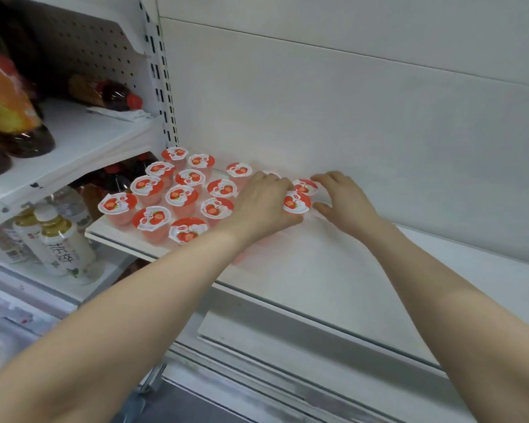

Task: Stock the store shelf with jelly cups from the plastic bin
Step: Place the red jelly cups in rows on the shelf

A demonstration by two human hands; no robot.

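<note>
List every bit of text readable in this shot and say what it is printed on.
Pale bottle, lower left shelf: large dark Chinese characters run down its label, too blurred to quote.
Jelly cups: red-and-white strawberry lids with a small logo, too small to read.
Orange bag, upper left: no legible print.
Shelf: no signs or price tags readable.

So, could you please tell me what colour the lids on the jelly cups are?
Red and white, with a strawberry picture, on the jelly cups; seen in the head view.
</note>
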